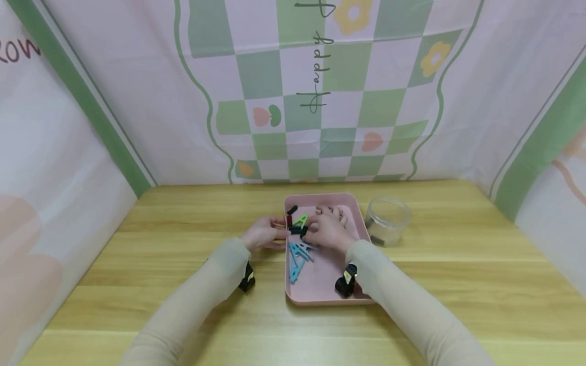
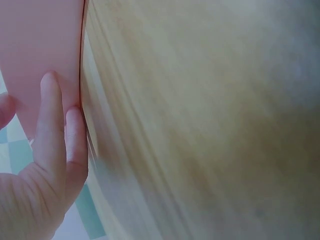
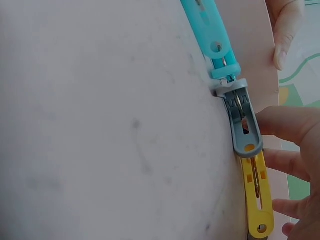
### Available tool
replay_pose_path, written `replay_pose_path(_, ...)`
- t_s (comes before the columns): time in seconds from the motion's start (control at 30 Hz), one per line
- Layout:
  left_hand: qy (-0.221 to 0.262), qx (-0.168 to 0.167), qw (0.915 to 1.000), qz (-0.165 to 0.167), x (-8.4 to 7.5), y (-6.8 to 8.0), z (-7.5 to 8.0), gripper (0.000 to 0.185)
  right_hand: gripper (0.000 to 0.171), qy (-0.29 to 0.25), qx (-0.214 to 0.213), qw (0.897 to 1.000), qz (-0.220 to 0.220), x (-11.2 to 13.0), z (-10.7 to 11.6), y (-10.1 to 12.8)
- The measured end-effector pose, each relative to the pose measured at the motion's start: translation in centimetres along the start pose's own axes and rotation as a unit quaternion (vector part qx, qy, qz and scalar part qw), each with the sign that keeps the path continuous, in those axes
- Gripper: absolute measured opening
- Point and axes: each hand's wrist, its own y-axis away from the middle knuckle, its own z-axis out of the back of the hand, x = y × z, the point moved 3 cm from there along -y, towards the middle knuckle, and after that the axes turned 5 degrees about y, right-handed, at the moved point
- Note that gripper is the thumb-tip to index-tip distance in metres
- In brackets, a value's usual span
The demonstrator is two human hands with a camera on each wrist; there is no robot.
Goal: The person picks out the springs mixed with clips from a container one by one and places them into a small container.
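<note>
Wood table (image 1: pixel 114 284): L hand (image 1: pixel 263 234) straight-fingered, touching left side of tray (image 1: pixel 320 284); R hand (image 1: pixel 330 231) at blk pc (image 1: pixel 304 232), can't tell if pinched. Dark bits (image 1: pixel 377 240) in jar (image 1: pixel 398 223); clips (image 1: pixel 295 274) left in tray; looks partway.

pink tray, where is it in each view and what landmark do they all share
Head: the pink tray is in the lower middle, slightly right of centre.
Left wrist: its outer wall, upper left.
Right wrist: its floor fills the left and centre.
Shared landmark: the left hand, outside the wall.

A small black piece (image 1: pixel 304 232) is pinched inside the pink tray (image 1: pixel 317 291).
</note>
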Motion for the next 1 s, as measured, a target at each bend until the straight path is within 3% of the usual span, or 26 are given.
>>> replay_pose_path(0.47,-0.007,0.004,1.0000,-0.005,0.0,-0.1,0.0,0.048,0.037,-0.027,-0.003,1.000,-0.014,-0.1,0.4,-0.1)
replay_pose_path(1.0,-0.006,0.011,0.9999,-0.003,-0.1,0.0,0.1,0.048,0.034,-0.038,-0.025,0.999,-0.014,0.0,1.1,-0.3)
